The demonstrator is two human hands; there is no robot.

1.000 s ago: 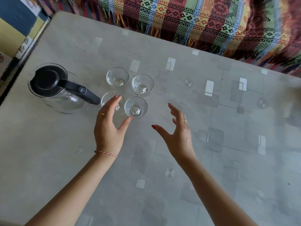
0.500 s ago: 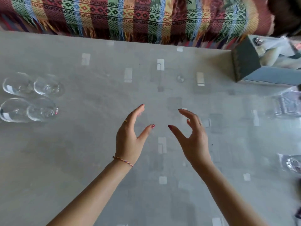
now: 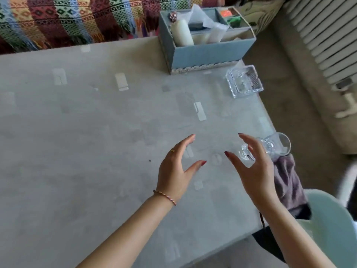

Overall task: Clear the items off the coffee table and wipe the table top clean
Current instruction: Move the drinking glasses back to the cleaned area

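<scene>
Both hands have swung right along the table since the earlier frames; the four tumblers and the jug are out of view, and the table's right end now shows. Left hand (image 3: 173, 171) hovers over bare tabletop, fingers spread and lightly bent, holding nothing. Right hand (image 3: 253, 167) likewise empty, fingers arched and apart, thumb pointing left, just in front of a clear glass (image 3: 270, 146) at centre right. Cannot tell if the fingertips touch it; no grasp yet.

That glass looks tipped on its side at the table's right edge, mouth facing off the table. Judgement: light, rigid, slick, breakable, and it could roll off; take it round the body with thumb against fingers, not by the rim.

Upper right of frame: a square cut-glass dish (image 3: 244, 81), ribbed walls, probably heavier and sharp-cornered; lift by two opposite sides. Above it a blue fabric-covered box (image 3: 208, 53) with lace trim along the bottom, compartments holding a white bottle and tissue; stiff enough to lift two-handed by the ends.

Coffee table (image 3: 96, 151): grey matte top with pale rectangular patches, smooth. A purple cloth (image 3: 287, 182), soft, hangs below the glass at the right edge. Striped woven throw (image 3: 67, 22) with a fringe across the top left.
</scene>
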